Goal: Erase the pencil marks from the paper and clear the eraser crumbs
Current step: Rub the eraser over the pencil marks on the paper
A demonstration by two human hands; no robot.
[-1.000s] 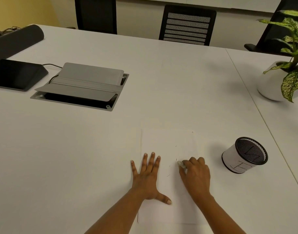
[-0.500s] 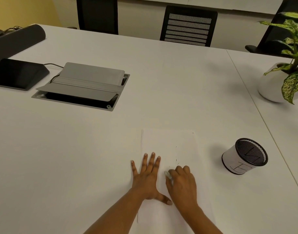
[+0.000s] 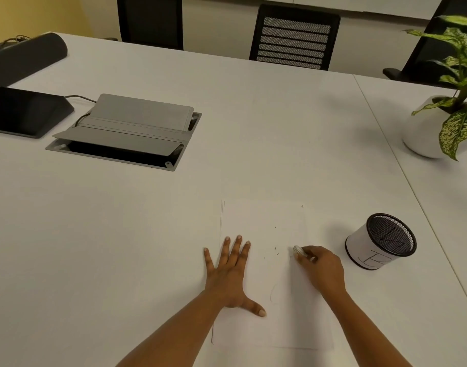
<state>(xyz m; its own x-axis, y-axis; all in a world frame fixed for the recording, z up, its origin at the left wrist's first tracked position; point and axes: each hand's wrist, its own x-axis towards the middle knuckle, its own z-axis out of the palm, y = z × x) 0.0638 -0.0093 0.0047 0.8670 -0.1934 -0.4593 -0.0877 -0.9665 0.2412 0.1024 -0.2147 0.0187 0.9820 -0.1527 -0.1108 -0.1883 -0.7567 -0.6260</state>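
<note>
A white sheet of paper (image 3: 264, 221) lies on the white table in front of me. My left hand (image 3: 228, 274) presses flat on its left side, fingers spread. My right hand (image 3: 321, 268) rests on the paper's right part and grips a small white eraser (image 3: 298, 250) whose tip pokes out past the fingers and touches the sheet. A few small dark crumbs (image 3: 276, 250) lie between my hands. A faint curved pencil mark (image 3: 273, 295) shows lower down on the paper.
A mesh pen cup (image 3: 380, 242) wrapped in white paper stands just right of the sheet. A potted plant (image 3: 439, 123) is at the far right. A grey cable box (image 3: 126, 131), a tablet (image 3: 25, 112) and a dark speaker bar (image 3: 23, 59) sit far left. Chairs line the far edge.
My right hand with the eraser slid left toward my left hand, then back to the right side of the paper. My left hand stayed pressed in place.
</note>
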